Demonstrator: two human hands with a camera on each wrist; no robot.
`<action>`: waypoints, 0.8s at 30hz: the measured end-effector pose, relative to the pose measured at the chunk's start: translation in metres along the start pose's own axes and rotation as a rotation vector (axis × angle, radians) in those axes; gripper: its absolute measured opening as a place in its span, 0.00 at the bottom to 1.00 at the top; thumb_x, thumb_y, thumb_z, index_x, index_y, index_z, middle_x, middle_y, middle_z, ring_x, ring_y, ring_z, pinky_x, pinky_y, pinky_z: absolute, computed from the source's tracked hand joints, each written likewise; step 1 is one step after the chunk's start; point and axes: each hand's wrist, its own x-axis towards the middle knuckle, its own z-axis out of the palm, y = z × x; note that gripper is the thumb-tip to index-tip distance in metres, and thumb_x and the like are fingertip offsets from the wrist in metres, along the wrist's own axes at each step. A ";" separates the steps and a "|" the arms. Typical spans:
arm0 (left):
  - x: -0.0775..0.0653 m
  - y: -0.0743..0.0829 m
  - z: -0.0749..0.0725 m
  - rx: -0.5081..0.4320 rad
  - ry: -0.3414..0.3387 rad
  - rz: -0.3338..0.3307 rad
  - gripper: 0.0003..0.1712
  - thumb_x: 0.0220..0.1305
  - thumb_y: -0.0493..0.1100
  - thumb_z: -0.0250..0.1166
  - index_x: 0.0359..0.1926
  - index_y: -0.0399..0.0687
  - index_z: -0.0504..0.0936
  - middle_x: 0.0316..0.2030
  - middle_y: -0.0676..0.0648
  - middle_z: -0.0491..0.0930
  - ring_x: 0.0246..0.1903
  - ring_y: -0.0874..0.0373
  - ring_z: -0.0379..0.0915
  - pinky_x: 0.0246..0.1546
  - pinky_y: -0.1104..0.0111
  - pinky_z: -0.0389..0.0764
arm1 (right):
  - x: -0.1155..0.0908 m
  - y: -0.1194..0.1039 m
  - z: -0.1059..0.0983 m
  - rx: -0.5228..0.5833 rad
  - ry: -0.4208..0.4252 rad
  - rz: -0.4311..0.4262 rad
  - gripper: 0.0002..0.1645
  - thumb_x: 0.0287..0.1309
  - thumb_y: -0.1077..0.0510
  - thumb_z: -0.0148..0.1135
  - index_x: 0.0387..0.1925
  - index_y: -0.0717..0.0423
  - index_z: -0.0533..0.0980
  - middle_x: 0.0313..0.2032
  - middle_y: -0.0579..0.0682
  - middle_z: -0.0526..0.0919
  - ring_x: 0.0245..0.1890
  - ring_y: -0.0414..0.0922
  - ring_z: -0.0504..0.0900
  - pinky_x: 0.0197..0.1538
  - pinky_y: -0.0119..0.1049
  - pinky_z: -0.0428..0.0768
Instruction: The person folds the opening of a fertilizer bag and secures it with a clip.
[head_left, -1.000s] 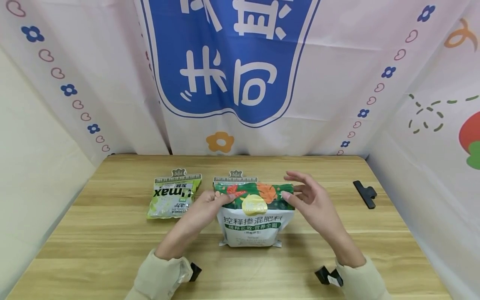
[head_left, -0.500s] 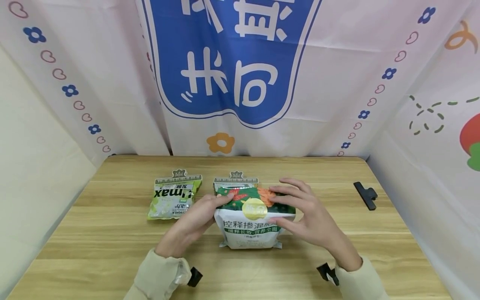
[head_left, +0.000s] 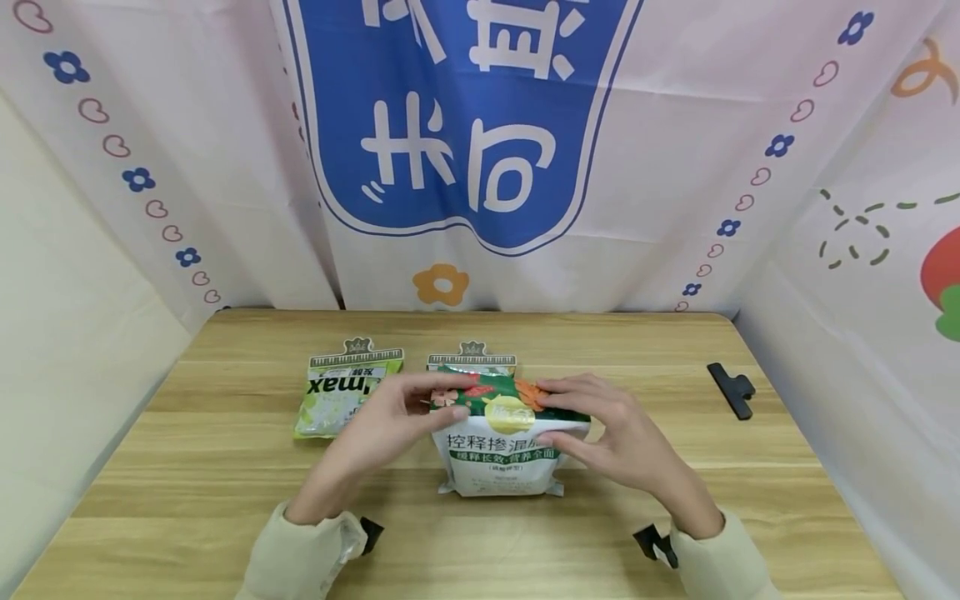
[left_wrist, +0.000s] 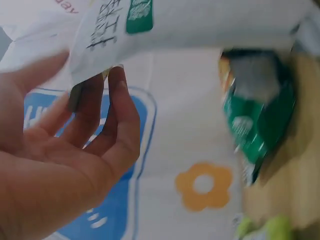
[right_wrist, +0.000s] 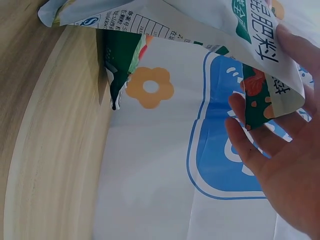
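Note:
A white fertilizer bag point(head_left: 498, 479) with a green top band point(head_left: 558, 415) stands on the table in front of me. Its top is folded back, away from me. My left hand point(head_left: 390, 421) holds the folded top at the left corner, thumb in front and fingers over the top. At the right end my right hand point(head_left: 618, 429) grips the same fold, with the thumb on the printed front. The right wrist view shows the green flap point(right_wrist: 256, 102) hanging behind the white front, between the bag and the right hand's fingers.
A small green Umax bag point(head_left: 341, 400) with a piano-shaped clip point(head_left: 357, 353) lies at the left. Behind the fertilizer bag a similar clip point(head_left: 471, 353) sits on another package. A black clip point(head_left: 730, 390) lies on the right of the wooden table point(head_left: 757, 483).
The bag's upright top has been bent back. My right hand has shifted inward from the corner onto the fold, and my left fingers have moved from the side to over the top.

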 end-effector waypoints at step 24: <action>-0.012 0.005 -0.001 0.595 0.086 0.269 0.17 0.61 0.53 0.77 0.52 0.65 0.92 0.31 0.62 0.84 0.27 0.68 0.68 0.27 0.74 0.71 | -0.002 0.004 0.001 0.097 -0.114 0.038 0.10 0.65 0.57 0.73 0.46 0.44 0.89 0.46 0.44 0.93 0.45 0.40 0.91 0.44 0.34 0.88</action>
